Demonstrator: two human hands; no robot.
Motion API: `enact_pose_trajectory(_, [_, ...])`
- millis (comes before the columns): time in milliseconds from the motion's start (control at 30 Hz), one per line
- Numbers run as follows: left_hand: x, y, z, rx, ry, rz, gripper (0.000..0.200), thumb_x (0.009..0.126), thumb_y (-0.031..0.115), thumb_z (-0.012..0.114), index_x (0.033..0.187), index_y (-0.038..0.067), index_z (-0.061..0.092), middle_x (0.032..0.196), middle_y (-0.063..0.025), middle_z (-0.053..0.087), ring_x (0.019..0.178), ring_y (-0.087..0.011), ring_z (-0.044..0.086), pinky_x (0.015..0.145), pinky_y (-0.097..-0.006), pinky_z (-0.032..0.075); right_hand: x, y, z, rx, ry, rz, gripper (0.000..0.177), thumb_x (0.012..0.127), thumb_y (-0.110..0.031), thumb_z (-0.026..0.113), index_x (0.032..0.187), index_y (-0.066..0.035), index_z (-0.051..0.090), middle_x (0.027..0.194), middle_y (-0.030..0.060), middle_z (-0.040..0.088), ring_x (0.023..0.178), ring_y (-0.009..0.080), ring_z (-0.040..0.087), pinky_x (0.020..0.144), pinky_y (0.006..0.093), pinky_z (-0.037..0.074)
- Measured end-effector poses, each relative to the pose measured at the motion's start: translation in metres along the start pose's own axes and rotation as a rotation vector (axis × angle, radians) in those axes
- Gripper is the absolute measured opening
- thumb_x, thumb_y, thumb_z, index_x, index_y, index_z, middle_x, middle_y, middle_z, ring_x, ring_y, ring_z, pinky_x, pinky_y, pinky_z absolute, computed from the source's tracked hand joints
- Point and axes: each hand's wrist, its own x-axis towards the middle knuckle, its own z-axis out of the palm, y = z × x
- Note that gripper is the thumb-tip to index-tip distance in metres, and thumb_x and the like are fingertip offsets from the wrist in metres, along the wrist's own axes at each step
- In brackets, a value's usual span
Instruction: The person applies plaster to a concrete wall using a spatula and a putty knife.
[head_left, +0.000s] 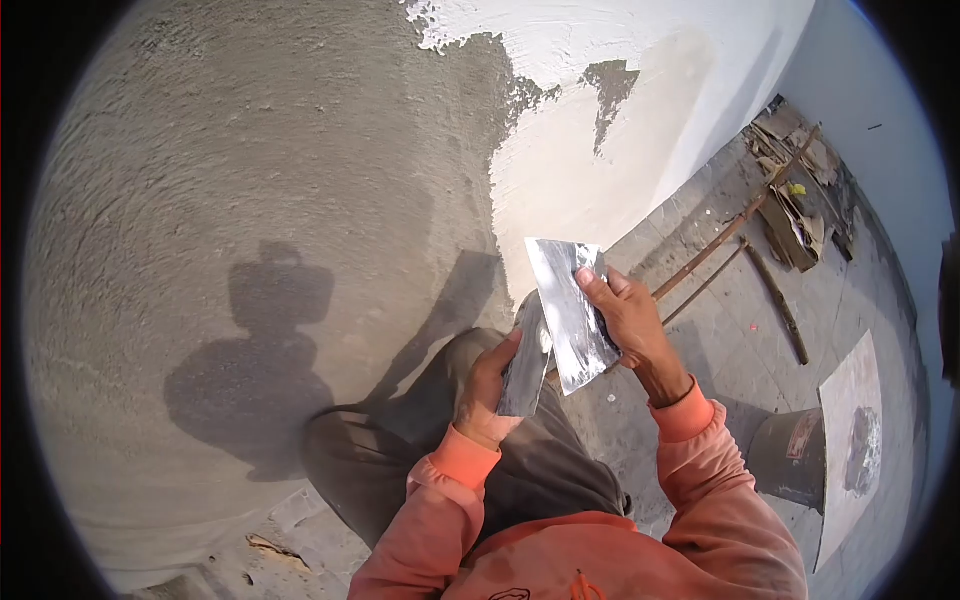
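My left hand is closed on a dark flat scraper blade that carries a little white paste. In my right hand is a wider, shiny metal scraper smeared with white, my thumb pressed on its face. The two blades meet or overlap above my knees, edge by edge. Beyond them rises a wall, rough grey plaster on the left and a white coat with a ragged edge on the right.
A bucket stands at the right beside a board with grey paste on it. Wooden sticks and cardboard scraps lie on the tiled floor. My shadow falls on the wall at the left.
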Motion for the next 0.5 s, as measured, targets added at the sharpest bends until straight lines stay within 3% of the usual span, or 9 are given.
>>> enact_pose_trajectory(67, [-0.001, 0.005, -0.001, 0.08, 0.059, 0.072, 0.026, 0.095, 0.031, 0.056, 0.089, 0.007, 0.062, 0.062, -0.0033, 0.058, 0.044, -0.0116, 0.049, 0.035, -0.0237, 0.032, -0.008, 0.004, -0.01, -0.202, -0.036, 0.065, 0.041, 0.091, -0.038, 0.065, 0.1, 0.002, 0.065, 0.077, 0.0002, 0.063, 0.063, 0.0047, 0.055, 0.054, 0.0217, 0.043])
enact_pose_trajectory(100, [-0.003, 0.007, 0.001, 0.129, 0.1, 0.116, 0.025, 0.095, 0.031, 0.057, 0.089, 0.007, 0.063, 0.062, -0.0036, 0.058, 0.043, -0.0118, 0.048, 0.035, -0.0241, 0.032, -0.019, 0.0, -0.005, -0.114, -0.067, 0.022, 0.04, 0.09, -0.04, 0.066, 0.096, -0.001, 0.066, 0.069, -0.0032, 0.058, 0.058, 0.0029, 0.049, 0.05, 0.0219, 0.037])
enact_pose_trajectory(167, [-0.007, 0.011, 0.009, 0.206, 0.215, 0.202, 0.026, 0.094, 0.033, 0.058, 0.09, 0.008, 0.063, 0.057, -0.0029, 0.056, 0.038, -0.0136, 0.046, 0.035, -0.0247, 0.033, -0.032, -0.014, -0.012, -0.25, -0.156, 0.042, 0.039, 0.09, -0.04, 0.066, 0.094, -0.001, 0.066, 0.066, -0.0045, 0.055, 0.057, 0.0029, 0.046, 0.049, 0.0229, 0.035])
enact_pose_trajectory(233, [-0.008, 0.021, -0.005, 0.204, 0.086, 0.158, 0.026, 0.094, 0.034, 0.057, 0.09, 0.009, 0.062, 0.059, -0.003, 0.055, 0.04, -0.0138, 0.047, 0.036, -0.0246, 0.034, -0.029, -0.004, -0.037, -0.449, -0.258, 0.046, 0.038, 0.09, -0.039, 0.066, 0.091, -0.001, 0.064, 0.062, -0.005, 0.05, 0.057, 0.0042, 0.043, 0.049, 0.024, 0.034])
enact_pose_trajectory(333, [-0.013, 0.032, -0.001, 0.201, 0.013, 0.181, 0.026, 0.094, 0.035, 0.056, 0.088, 0.01, 0.059, 0.061, -0.0029, 0.053, 0.044, -0.0128, 0.047, 0.036, -0.0243, 0.032, -0.038, -0.007, -0.051, -0.698, -0.222, -0.081, 0.038, 0.091, -0.039, 0.065, 0.09, -0.002, 0.063, 0.059, -0.0053, 0.046, 0.058, 0.0052, 0.042, 0.05, 0.0254, 0.034])
enact_pose_trajectory(367, [-0.014, 0.033, 0.005, 0.211, 0.053, 0.205, 0.026, 0.095, 0.035, 0.056, 0.087, 0.011, 0.058, 0.061, -0.0029, 0.052, 0.044, -0.0125, 0.046, 0.036, -0.0245, 0.031, -0.042, -0.01, -0.051, -0.612, -0.136, -0.064, 0.029, 0.091, -0.029, 0.065, 0.096, -0.001, 0.062, 0.064, 0.0005, 0.052, 0.06, 0.0095, 0.047, 0.053, 0.0276, 0.036])
enact_pose_trajectory(467, [-0.012, 0.034, 0.007, 0.171, 0.057, 0.207, 0.026, 0.095, 0.034, 0.054, 0.086, 0.011, 0.057, 0.06, -0.0021, 0.05, 0.043, -0.0127, 0.044, 0.035, -0.0247, 0.029, -0.053, -0.031, -0.031, -0.68, 0.021, -0.763, 0.022, 0.088, -0.012, 0.066, 0.106, 0.001, 0.061, 0.078, 0.0076, 0.057, 0.066, 0.0175, 0.053, 0.057, 0.0298, 0.04])
enact_pose_trajectory(500, [-0.009, 0.032, 0.002, 0.117, -0.004, 0.185, 0.025, 0.096, 0.032, 0.054, 0.092, 0.008, 0.057, 0.067, -0.003, 0.052, 0.051, -0.0134, 0.047, 0.043, -0.0253, 0.032, -0.064, -0.036, -0.033, -0.84, 0.0, -0.699, 0.04, 0.079, 0.002, 0.066, 0.118, -0.003, 0.061, 0.099, 0.014, 0.057, 0.081, 0.026, 0.057, 0.07, 0.0324, 0.046])
